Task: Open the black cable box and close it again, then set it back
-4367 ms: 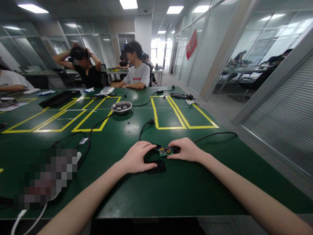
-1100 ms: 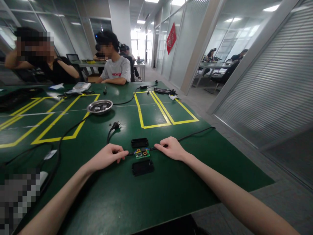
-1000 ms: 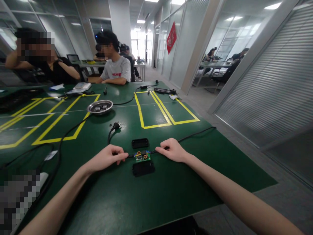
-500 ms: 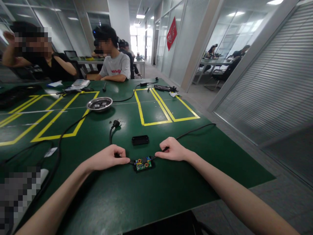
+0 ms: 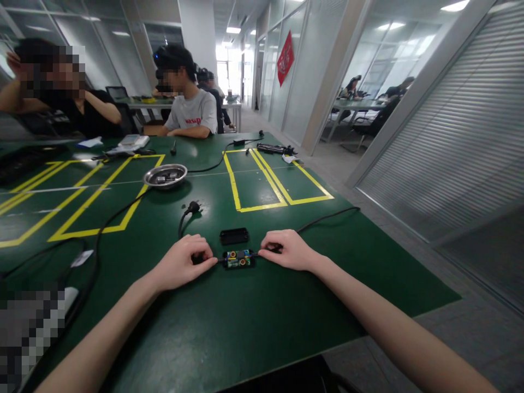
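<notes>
A small green circuit board [image 5: 239, 258] with copper coils sits in an open black plastic case in front of me. My left hand [image 5: 186, 263] pinches the black cable at the case's left end; this cable runs back to a plug [image 5: 193, 207]. At the right end, my right hand [image 5: 289, 249] is closed on the other black cable [image 5: 327, 216], which trails off to the right. Just behind the board lies a separate black case half [image 5: 234, 236], its hollow side up, touched by neither hand.
A metal bowl [image 5: 165, 177] with small metal parts stands to the left. Yellow tape [image 5: 262, 207] marks rectangles on the green table [image 5: 196, 338]. A folded black tripod-like item [image 5: 275, 148] lies at the far edge. Two people sit across the table. A black cable [image 5: 97, 256] crosses the left side.
Both hands have moved the case and board slightly away from me, closer to the loose case half. The board now looks more level. Both hands keep their hold on the cables.
</notes>
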`<act>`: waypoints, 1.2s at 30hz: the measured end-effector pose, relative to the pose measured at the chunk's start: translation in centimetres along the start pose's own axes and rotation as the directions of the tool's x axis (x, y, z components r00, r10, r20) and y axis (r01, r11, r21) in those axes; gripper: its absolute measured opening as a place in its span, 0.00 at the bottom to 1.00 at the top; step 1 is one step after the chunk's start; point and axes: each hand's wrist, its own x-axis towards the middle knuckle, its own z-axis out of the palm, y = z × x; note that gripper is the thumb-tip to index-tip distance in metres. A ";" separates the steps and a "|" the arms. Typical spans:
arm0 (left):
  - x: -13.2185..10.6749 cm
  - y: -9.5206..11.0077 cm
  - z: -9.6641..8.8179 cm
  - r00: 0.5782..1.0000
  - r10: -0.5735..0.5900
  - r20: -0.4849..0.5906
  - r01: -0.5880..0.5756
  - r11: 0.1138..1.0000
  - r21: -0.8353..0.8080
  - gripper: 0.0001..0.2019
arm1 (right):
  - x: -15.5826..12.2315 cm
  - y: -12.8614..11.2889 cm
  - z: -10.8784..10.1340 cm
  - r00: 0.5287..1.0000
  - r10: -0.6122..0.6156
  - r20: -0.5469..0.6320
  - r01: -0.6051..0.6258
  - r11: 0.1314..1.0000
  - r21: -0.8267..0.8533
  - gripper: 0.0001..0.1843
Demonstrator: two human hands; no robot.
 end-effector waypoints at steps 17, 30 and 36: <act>-0.3 0.5 1.1 0.998 0.044 -0.036 -0.047 0.995 -0.089 0.10 | 0.0 -0.5 0.9 0.988 -0.151 -0.024 0.153 0.979 0.134 0.08; -0.4 0.8 1.1 0.995 0.079 0.052 -0.079 0.997 -0.002 0.13 | 0.3 -0.8 0.5 0.942 -0.336 0.008 0.335 0.937 -0.100 0.06; -0.1 0.2 0.8 0.980 0.194 -0.044 -0.184 0.968 0.170 0.12 | 1.2 -0.4 0.8 0.948 -0.318 -0.013 0.311 0.936 -0.165 0.15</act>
